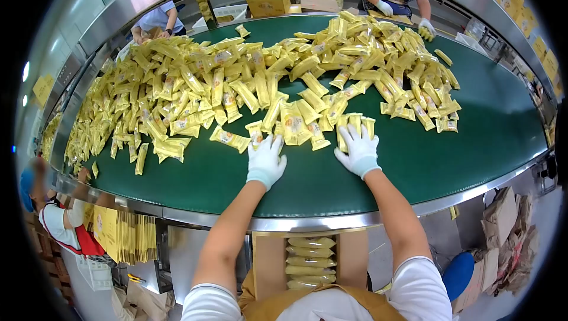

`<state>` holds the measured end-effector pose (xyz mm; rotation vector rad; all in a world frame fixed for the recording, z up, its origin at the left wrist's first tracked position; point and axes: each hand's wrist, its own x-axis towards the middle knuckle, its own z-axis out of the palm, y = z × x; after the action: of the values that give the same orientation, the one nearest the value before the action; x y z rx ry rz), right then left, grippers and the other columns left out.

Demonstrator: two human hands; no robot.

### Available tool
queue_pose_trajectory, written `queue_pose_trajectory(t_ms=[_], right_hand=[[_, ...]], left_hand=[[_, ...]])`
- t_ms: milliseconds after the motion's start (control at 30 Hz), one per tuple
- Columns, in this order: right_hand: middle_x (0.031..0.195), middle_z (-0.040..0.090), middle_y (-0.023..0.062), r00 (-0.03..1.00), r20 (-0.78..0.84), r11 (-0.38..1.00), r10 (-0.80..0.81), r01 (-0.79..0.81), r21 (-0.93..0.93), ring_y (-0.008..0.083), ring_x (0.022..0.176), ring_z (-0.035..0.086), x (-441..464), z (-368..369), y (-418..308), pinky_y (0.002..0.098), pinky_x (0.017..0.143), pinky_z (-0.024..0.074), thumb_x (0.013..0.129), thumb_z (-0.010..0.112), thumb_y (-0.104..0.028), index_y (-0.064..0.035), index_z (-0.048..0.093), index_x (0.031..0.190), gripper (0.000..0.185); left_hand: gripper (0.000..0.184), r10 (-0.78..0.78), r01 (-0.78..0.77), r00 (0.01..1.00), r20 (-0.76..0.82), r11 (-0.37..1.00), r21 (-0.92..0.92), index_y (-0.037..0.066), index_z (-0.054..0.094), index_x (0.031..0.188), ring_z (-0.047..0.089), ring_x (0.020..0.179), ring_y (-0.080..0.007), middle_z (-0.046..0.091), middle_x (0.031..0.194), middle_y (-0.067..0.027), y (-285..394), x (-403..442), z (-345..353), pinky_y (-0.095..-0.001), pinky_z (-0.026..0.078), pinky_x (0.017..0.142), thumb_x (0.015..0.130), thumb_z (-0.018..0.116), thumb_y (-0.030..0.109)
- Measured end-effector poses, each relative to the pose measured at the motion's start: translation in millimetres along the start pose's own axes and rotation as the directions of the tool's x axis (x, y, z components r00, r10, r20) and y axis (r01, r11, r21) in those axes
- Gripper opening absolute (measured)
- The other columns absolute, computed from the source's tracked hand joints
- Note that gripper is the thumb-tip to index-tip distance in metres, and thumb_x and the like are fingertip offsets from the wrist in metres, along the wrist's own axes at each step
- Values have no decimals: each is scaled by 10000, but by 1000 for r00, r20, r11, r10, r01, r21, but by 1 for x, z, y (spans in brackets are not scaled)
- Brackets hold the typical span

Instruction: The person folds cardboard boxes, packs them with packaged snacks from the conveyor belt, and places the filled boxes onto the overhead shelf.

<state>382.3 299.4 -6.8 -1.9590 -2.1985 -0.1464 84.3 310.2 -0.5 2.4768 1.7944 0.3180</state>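
My left hand (266,160), in a white glove, reaches onto the green conveyor belt (189,185). Its outstretched fingertips touch the near edge of some yellow wrapped packets (294,124). To the right, my right hand (358,148), gloved too, has its fingers spread over several upright yellow packets (370,124) lying side by side; the fingers partly hide them. Between my hands lie more packets at the front of a large heap (171,84). Below the belt edge, close to my body, an open cardboard box (270,262) holds a row of packets (310,253).
A metal rail (296,224) edges the belt in front of me. Gloved co-workers stand across the belt near a carton (269,4). Another person in a red vest (89,244) is at left, beside stacked flat cartons (133,235). A blue stool (458,275) and brown paper (503,232) lie right.
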Motion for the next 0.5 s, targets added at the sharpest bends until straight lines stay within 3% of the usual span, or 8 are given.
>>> queue_pose_trajectory(t_ms=[200, 267, 300, 333, 400, 433, 467, 500], right_hand=[[1475, 508, 69, 923, 140, 922, -358, 325, 210, 438, 1396, 385, -102, -64, 16, 715, 1083, 229, 762, 702, -389, -237, 512, 1430, 711], [1486, 501, 70, 907, 199, 901, -370, 298, 315, 447, 1397, 380, -119, -70, 33, 738, 1093, 194, 739, 712, -336, -229, 516, 1426, 723], [1491, 498, 71, 897, 228, 887, -378, 281, 366, 452, 1397, 378, -127, -74, 38, 749, 1097, 176, 728, 717, -310, -225, 518, 1425, 730], [1507, 478, 116, 918, 212, 862, -337, 210, 462, 451, 1399, 380, -128, -87, 39, 668, 1148, 221, 742, 688, -207, -178, 518, 1415, 695], [1500, 472, 154, 995, -5, 856, -95, 84, 510, 447, 1385, 397, -129, -61, 42, 577, 1156, 280, 762, 678, -175, -139, 518, 1401, 660], [1497, 469, 173, 994, -108, 841, 35, 29, 541, 445, 1378, 405, -128, -61, 39, 531, 1160, 309, 772, 674, -159, -119, 518, 1394, 643], [1394, 523, 237, 982, -99, 905, 159, -105, 411, 440, 1277, 496, -125, -59, 33, 443, 1077, 426, 814, 679, -159, -51, 512, 1369, 589], [1346, 543, 237, 972, -16, 903, 235, -212, 374, 435, 1231, 521, -123, -57, 35, 455, 1046, 444, 821, 689, -181, -40, 510, 1367, 592]], left_hand=[[581, 269, -267, 963, 0, 954, -139, 82, 535, 1369, 539, 1252, -324, 549, 1370, -174, -13, -88, -40, -580, 285, 1119, 863, 666, 336], [543, 297, -284, 955, 21, 929, -238, 62, 572, 1330, 561, 1212, -347, 570, 1340, -182, -19, -108, -51, -552, 337, 1097, 856, 690, 299], [524, 246, -256, 967, -69, 929, -269, 55, 581, 1320, 566, 1200, -358, 576, 1329, -186, -24, -112, -47, -529, 363, 1082, 855, 696, 267], [506, 191, -231, 969, -156, 925, -301, 48, 591, 1310, 570, 1189, -369, 582, 1318, -191, -29, -114, -41, -506, 389, 1067, 853, 702, 235], [504, 39, -123, 951, -307, 958, -258, 40, 583, 1322, 570, 1177, -400, 581, 1319, -199, -27, -113, -39, -446, 459, 1015, 841, 709, 124], [533, -141, 67, 946, -292, 966, -249, 40, 575, 1328, 582, 1137, -399, 586, 1295, -200, -21, -112, -38, -465, 458, 1022, 840, 733, 186], [557, -264, 224, 944, -197, 953, -205, 38, 570, 1335, 587, 1117, -396, 590, 1270, -201, -17, -109, -33, -465, 471, 1005, 836, 746, 214], [582, -388, 372, 916, -105, 917, -145, 37, 566, 1343, 593, 1097, -393, 595, 1246, -201, -16, -107, -28, -465, 485, 988, 833, 758, 242]])
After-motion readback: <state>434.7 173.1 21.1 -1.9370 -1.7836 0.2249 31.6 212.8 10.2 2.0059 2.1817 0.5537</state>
